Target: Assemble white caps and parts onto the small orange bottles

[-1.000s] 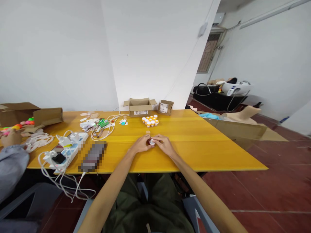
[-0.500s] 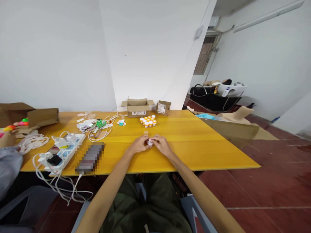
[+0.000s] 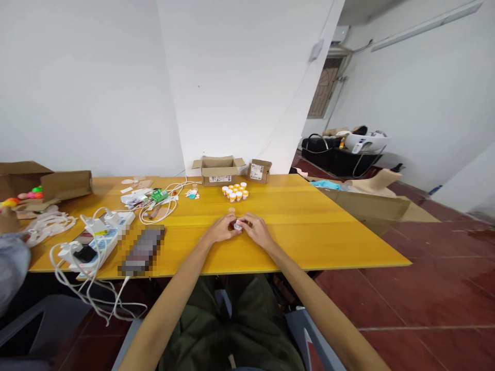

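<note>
My left hand (image 3: 222, 230) and my right hand (image 3: 257, 230) meet on the yellow table (image 3: 317, 226), both closed around a small bottle with a white cap (image 3: 237, 225) held between the fingertips. Just beyond them a small round lid-like piece (image 3: 231, 209) lies on the table. Farther back stands a cluster of several small orange bottles with white caps (image 3: 234, 192).
Two open cardboard boxes (image 3: 219, 170) sit at the far edge. Left of me lie a white power strip with cables (image 3: 101, 236), a blurred flat object (image 3: 141, 250), small packets and a larger box (image 3: 42, 181) with coloured balls. Another person's grey sleeve (image 3: 11, 263) shows at far left.
My hands stay together on the small bottle with only slight finger movement. The view has shifted a little, so the table contents sit slightly further left.
</note>
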`<state>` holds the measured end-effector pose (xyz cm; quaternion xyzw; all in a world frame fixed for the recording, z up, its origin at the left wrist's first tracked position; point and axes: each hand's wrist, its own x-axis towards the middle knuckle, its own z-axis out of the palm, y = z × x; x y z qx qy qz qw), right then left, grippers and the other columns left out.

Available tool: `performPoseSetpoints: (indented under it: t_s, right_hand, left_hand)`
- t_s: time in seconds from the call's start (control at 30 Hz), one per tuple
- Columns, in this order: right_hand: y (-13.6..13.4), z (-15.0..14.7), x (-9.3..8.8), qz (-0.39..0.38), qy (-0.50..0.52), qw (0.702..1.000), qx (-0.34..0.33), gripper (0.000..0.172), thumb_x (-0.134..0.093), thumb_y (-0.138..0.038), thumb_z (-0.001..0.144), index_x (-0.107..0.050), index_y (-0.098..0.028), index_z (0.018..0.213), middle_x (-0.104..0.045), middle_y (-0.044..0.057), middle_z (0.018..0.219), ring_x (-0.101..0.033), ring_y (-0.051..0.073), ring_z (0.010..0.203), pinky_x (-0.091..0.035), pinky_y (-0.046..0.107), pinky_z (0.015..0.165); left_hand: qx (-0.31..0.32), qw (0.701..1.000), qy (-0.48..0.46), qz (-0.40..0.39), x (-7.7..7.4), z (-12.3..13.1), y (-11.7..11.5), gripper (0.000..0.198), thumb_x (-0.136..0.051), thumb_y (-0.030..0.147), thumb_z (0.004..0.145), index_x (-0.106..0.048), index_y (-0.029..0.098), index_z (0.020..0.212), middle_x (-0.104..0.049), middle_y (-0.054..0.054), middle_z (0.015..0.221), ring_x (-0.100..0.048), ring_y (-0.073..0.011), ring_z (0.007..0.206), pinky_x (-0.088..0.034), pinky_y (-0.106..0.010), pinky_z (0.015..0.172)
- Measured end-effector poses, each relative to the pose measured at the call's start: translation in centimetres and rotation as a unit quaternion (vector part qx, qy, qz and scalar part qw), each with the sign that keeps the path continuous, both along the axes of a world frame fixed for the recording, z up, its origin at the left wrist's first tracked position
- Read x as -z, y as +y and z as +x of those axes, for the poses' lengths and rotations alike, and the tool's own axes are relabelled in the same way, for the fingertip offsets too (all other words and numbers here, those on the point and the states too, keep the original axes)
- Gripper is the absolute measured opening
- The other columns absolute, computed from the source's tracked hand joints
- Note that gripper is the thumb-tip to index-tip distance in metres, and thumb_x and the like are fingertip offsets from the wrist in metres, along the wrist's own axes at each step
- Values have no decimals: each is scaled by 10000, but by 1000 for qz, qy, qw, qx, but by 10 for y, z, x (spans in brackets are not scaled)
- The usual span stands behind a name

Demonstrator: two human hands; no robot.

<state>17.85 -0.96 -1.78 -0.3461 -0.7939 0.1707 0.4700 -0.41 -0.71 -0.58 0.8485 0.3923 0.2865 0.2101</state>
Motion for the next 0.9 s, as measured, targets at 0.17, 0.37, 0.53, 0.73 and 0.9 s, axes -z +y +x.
performPoseSetpoints:
  t_s: [0.17,0.37,0.53,0.73,0.9]
  right_hand:
    - [-1,0,-1,2,-14,1000,9,161,-615,-282,904,-731,-245,799,-726,30,787,-649,194,728,-482,291,679]
    - [-1,0,0,10,-23,999,24,158,-610,-284,903,-717,-250,792,-723,31,787,-649,200,731,-477,293,679]
    - [-1,0,0,21,-31,999,10,173,-581,-245,912,-708,-250,795,-716,33,795,-647,201,753,-477,295,692]
    - [-1,2,1,22,-35,999,-8,185,-552,-239,929,-709,-249,831,-711,34,817,-642,200,776,-482,297,711]
    - [-1,1,2,6,-28,1000,1,180,-558,-271,923,-700,-246,815,-711,28,799,-634,191,730,-481,293,694]
  left_hand:
    - [-4,1000,3,1,-1,0,-1,154,-638,339,824,-571,202,805,-580,0,803,-537,-166,752,-427,-274,709]
    - [-9,1000,5,9,-2,1,-2,149,-643,320,819,-555,203,790,-582,-2,813,-538,-166,756,-430,-278,719]
    - [-11,1000,6,2,-4,2,-3,163,-653,312,803,-534,206,770,-570,5,796,-519,-158,726,-416,-271,688]
    - [-7,1000,1,-4,-4,2,-3,150,-652,300,795,-540,204,772,-569,-1,802,-519,-160,732,-421,-273,691]
    - [-12,1000,9,1,-4,2,-4,149,-664,296,796,-553,201,768,-582,-3,812,-540,-167,760,-432,-277,721]
